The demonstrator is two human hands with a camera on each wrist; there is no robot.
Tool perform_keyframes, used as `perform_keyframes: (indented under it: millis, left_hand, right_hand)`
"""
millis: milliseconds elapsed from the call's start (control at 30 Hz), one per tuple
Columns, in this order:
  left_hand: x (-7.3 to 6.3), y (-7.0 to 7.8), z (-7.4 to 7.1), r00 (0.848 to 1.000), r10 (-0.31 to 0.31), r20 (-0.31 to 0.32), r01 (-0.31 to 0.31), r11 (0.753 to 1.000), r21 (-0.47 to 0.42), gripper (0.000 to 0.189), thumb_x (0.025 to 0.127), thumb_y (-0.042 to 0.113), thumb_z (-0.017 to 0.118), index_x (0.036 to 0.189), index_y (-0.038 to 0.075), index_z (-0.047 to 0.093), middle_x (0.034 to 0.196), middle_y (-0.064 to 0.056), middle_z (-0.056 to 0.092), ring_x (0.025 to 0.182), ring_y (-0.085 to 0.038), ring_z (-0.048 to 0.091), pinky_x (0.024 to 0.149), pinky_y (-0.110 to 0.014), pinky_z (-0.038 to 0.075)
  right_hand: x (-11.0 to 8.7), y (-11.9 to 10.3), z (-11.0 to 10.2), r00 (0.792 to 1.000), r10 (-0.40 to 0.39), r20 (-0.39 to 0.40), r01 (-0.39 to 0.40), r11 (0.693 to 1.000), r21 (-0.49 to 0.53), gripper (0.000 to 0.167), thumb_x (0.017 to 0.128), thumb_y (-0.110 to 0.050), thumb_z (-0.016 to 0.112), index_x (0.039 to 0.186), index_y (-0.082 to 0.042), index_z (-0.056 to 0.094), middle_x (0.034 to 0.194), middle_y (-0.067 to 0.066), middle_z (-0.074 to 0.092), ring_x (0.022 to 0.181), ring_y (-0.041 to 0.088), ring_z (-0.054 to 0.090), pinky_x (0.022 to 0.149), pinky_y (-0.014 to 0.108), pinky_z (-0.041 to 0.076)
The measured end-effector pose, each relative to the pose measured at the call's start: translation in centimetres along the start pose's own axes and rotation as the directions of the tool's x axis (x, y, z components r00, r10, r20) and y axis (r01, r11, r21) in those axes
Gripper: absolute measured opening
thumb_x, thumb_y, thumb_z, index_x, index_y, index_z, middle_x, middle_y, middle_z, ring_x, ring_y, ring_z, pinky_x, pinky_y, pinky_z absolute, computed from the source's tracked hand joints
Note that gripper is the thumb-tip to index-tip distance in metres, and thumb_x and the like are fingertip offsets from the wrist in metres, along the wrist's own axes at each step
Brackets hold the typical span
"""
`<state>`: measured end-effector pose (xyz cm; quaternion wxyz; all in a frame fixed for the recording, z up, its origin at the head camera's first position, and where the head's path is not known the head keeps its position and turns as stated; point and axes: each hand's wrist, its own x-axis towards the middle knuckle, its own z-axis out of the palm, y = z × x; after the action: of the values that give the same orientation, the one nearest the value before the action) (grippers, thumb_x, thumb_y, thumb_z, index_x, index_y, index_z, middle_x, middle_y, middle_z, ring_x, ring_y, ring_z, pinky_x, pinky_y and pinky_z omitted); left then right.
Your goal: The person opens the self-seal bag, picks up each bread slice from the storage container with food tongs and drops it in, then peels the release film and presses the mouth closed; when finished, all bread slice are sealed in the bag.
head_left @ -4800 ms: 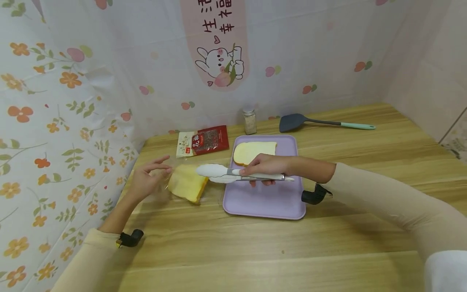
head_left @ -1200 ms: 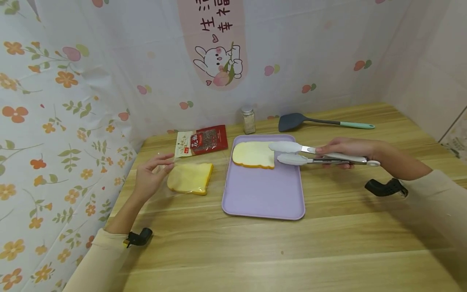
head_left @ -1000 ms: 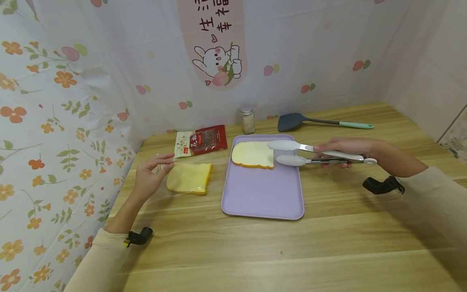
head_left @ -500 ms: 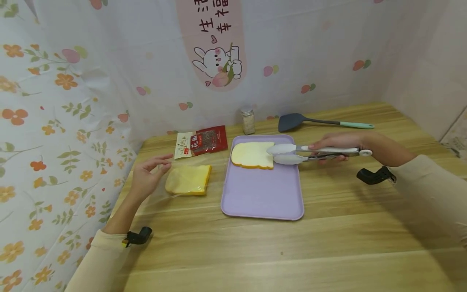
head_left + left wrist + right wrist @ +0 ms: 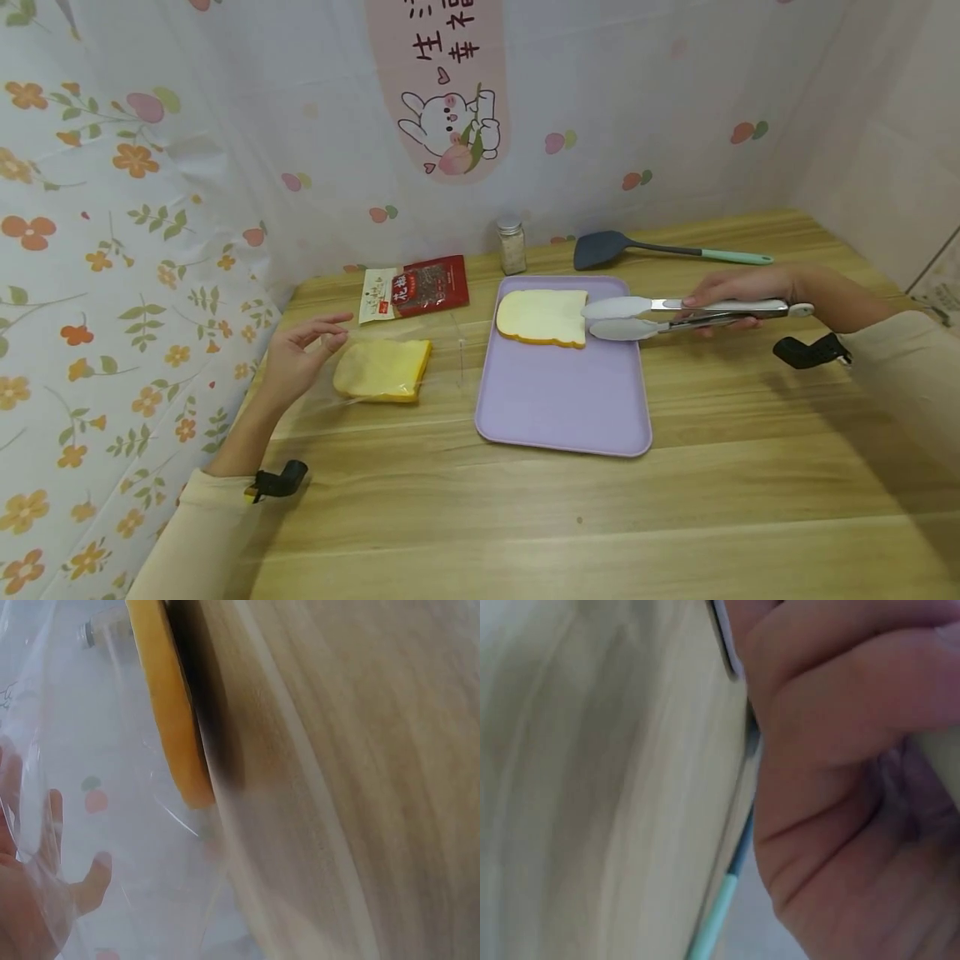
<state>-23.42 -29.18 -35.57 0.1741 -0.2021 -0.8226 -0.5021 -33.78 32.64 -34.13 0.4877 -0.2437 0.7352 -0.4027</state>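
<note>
In the head view a clear plastic bag (image 5: 450, 354) lies on the table with a bread slice (image 5: 382, 368) inside. My left hand (image 5: 300, 354) is at its left end, fingers parted. Through the film in the left wrist view, the left hand (image 5: 37, 892) shows its thumb apart from the fingers. My right hand (image 5: 742, 296) grips white-tipped tongs (image 5: 675, 310) by the handles. Their slightly parted tips reach the right edge of a second bread slice (image 5: 542, 315), flat on the upper part of a purple tray (image 5: 562, 400).
Behind the bag lies a red seasoning packet (image 5: 430, 286). A spice jar (image 5: 512, 247) stands behind the tray, near the patterned curtain (image 5: 322, 125). A spatula (image 5: 600, 248) with a mint handle lies at the back right. Bare wooden table (image 5: 450, 517) spreads in front.
Since the oldest frame, my right hand has taken the tongs from the bagged slice over to the tray's right side. In the last half second the tray and its slice have shifted right.
</note>
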Motion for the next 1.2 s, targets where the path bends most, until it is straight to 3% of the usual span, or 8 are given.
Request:
perform_keyframes:
  millis: [167, 433, 533, 667, 933, 1200]
  left_hand:
    - [0.3, -1.5, -0.4, 1.0, -0.007, 0.01, 0.007, 1.0, -0.012, 0.008, 0.09, -0.013, 0.063, 0.089, -0.012, 0.071, 0.118, -0.031, 0.065, 0.11, -0.008, 0.064, 0.102, -0.021, 0.04]
    - [0.3, -1.6, -0.5, 1.0, -0.009, 0.013, 0.009, 1.0, -0.01, 0.007, 0.091, -0.008, 0.065, 0.09, -0.012, 0.07, 0.117, -0.026, 0.067, 0.11, -0.006, 0.064, 0.103, -0.025, 0.041]
    - [0.3, -1.8, -0.4, 1.0, 0.002, 0.019, -0.001, 1.0, -0.027, 0.007, 0.091, -0.009, 0.064, 0.089, -0.011, 0.071, 0.116, -0.027, 0.067, 0.11, -0.006, 0.064, 0.102, -0.022, 0.041]
    - [0.4, -2.0, -0.1, 0.999, 0.017, 0.034, -0.016, 1.0, -0.026, 0.008, 0.091, -0.01, 0.065, 0.089, -0.008, 0.073, 0.116, -0.027, 0.067, 0.11, -0.008, 0.064, 0.103, -0.022, 0.041]
    - [0.4, -1.9, 0.4, 0.999, 0.031, 0.03, -0.03, 0.999, -0.019, 0.009, 0.09, -0.01, 0.066, 0.091, -0.007, 0.074, 0.116, -0.025, 0.068, 0.109, -0.01, 0.065, 0.103, -0.023, 0.041]
    - [0.6, -1.8, 0.8, 0.997, 0.071, 0.033, -0.07, 0.996, -0.051, 0.006, 0.089, -0.015, 0.064, 0.091, -0.016, 0.069, 0.115, -0.029, 0.066, 0.109, -0.008, 0.064, 0.099, -0.019, 0.044]
  right_hand:
    - [-0.8, -0.4, -0.6, 1.0, 0.014, 0.006, -0.014, 1.0, -0.019, 0.042, 0.11, -0.022, 0.035, 0.124, 0.013, 0.052, 0.088, 0.006, 0.064, 0.048, 0.001, 0.05, 0.045, 0.016, 0.045]
    - [0.4, -2.6, 0.1, 0.995, 0.047, -0.087, -0.057, 0.992, -0.111, 0.046, 0.107, -0.029, 0.042, 0.114, 0.016, 0.054, 0.079, 0.006, 0.061, 0.046, 0.003, 0.049, 0.043, 0.018, 0.043]
    - [0.8, -3.1, 0.4, 0.994, 0.068, -0.084, -0.077, 0.991, -0.111, 0.051, 0.108, -0.031, 0.041, 0.114, 0.018, 0.052, 0.078, 0.005, 0.059, 0.045, 0.003, 0.048, 0.043, 0.018, 0.043]
    - [0.8, -3.2, 0.4, 0.997, 0.054, -0.06, -0.057, 0.997, -0.056, 0.055, 0.109, -0.033, 0.037, 0.117, 0.02, 0.049, 0.078, 0.004, 0.06, 0.044, 0.002, 0.048, 0.042, 0.018, 0.043]
    - [0.3, -1.7, 0.3, 0.997, -0.067, -0.046, 0.071, 0.992, 0.105, 0.053, 0.111, -0.031, 0.028, 0.126, 0.017, 0.046, 0.084, 0.004, 0.063, 0.045, 0.001, 0.052, 0.042, 0.017, 0.045]
    - [0.3, -0.2, 1.4, 0.998, -0.06, -0.033, 0.064, 0.987, 0.147, 0.054, 0.11, -0.032, 0.028, 0.127, 0.015, 0.05, 0.086, 0.005, 0.061, 0.045, 0.001, 0.051, 0.043, 0.016, 0.045]
